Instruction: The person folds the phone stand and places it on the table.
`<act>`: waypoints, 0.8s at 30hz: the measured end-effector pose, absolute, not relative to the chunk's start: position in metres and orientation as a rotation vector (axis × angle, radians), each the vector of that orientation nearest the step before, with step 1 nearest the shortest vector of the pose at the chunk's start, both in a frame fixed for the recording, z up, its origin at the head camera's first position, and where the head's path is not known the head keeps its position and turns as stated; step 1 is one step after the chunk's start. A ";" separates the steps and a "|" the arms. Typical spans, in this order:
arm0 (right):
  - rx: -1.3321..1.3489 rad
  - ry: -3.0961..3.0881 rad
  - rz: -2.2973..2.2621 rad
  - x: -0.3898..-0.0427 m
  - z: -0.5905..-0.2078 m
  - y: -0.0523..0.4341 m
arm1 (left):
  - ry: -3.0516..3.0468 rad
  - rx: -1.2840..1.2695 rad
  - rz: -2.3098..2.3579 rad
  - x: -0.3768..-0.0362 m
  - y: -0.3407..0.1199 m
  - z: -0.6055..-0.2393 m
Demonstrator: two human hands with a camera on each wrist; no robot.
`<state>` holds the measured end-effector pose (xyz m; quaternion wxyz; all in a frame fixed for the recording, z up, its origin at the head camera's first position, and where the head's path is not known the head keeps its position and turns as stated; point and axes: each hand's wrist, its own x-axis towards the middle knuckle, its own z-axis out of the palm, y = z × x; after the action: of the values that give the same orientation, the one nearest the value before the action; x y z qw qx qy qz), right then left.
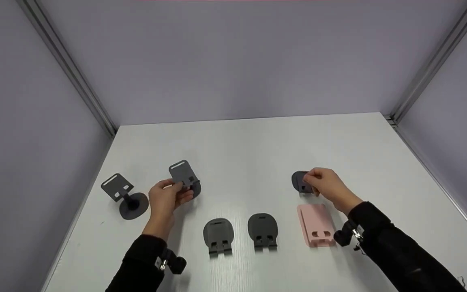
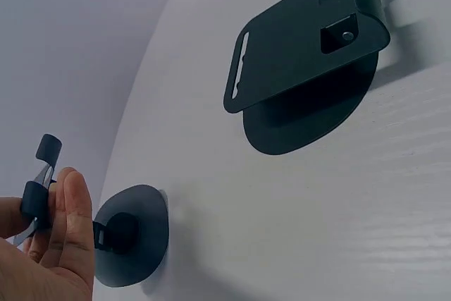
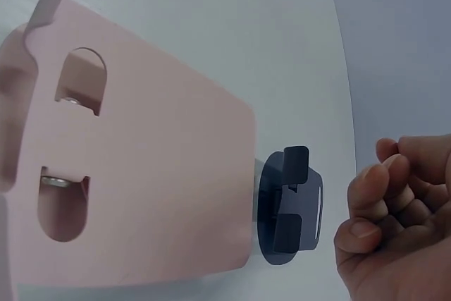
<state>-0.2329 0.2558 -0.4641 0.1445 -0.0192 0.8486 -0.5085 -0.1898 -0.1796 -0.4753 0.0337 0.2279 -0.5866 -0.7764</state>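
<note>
My left hand [image 1: 164, 202] pinches the plate of a dark grey folding phone stand [image 1: 183, 172] between thumb and fingers. In the left wrist view, the stand's round base [image 2: 134, 237] shows beside the hand; whether it touches the table I cannot tell. My right hand [image 1: 326, 186] hovers by another dark phone stand [image 1: 300, 181], its fingertips overlapping it in the head view. The right wrist view shows these fingers [image 3: 370, 195] curled, with a gap to that stand [image 3: 289, 206]. A pink phone stand [image 1: 316, 225] lies just in front of it.
Two folded dark stands, one [image 1: 218, 235] left of centre and one [image 1: 262, 230] to its right, lie near the front of the white table [image 1: 237, 162]. At the left, an unfolded dark stand [image 1: 133, 205] has its plate tilted up. Grey walls [image 1: 233, 61] enclose the table.
</note>
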 end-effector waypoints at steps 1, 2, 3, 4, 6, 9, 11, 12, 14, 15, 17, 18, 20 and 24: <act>-0.059 2.448 -1.464 -0.232 -0.463 0.255 | -1.814 0.687 -2.380 -0.190 -0.178 -0.476; -0.062 2.449 -1.465 -0.232 -0.462 0.254 | -1.824 0.671 -2.372 -0.190 -0.176 -0.476; -0.067 2.451 -1.465 -0.231 -0.461 0.253 | -1.833 0.656 -2.365 -0.190 -0.175 -0.477; -0.073 2.452 -1.467 -0.230 -0.460 0.252 | -1.842 0.640 -2.360 -0.189 -0.173 -0.478; -0.086 2.457 -1.469 -0.229 -0.458 0.249 | -1.862 0.605 -2.346 -0.189 -0.169 -0.478; -0.115 2.458 -1.483 -0.227 -0.454 0.244 | -1.893 0.562 -2.333 -0.189 -0.162 -0.477; -0.131 2.452 -1.494 -0.226 -0.451 0.240 | -1.916 0.531 -2.325 -0.189 -0.156 -0.475; -0.142 2.446 -1.499 -0.225 -0.450 0.239 | -1.924 0.517 -2.326 -0.188 -0.153 -0.474; -0.153 2.431 -1.516 -0.224 -0.446 0.234 | -1.942 0.494 -2.329 -0.187 -0.148 -0.472; -0.158 2.422 -1.524 -0.224 -0.445 0.231 | -1.949 0.479 -2.332 -0.186 -0.145 -0.471; -0.184 2.398 -1.542 -0.222 -0.442 0.226 | -1.979 0.441 -2.326 -0.184 -0.140 -0.469; -0.200 2.387 -1.552 -0.221 -0.440 0.224 | -1.991 0.418 -2.325 -0.183 -0.138 -0.468; -0.234 2.374 -1.565 -0.219 -0.437 0.220 | -2.013 0.364 -2.323 -0.181 -0.133 -0.466; -0.314 2.380 -1.559 -0.215 -0.432 0.212 | -2.037 0.271 -2.322 -0.177 -0.126 -0.465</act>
<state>-0.2152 0.2119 -0.4324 0.1391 -0.1085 0.8233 -0.5395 -0.1774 -0.1261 -0.4647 0.0204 0.0874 -0.6569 -0.7486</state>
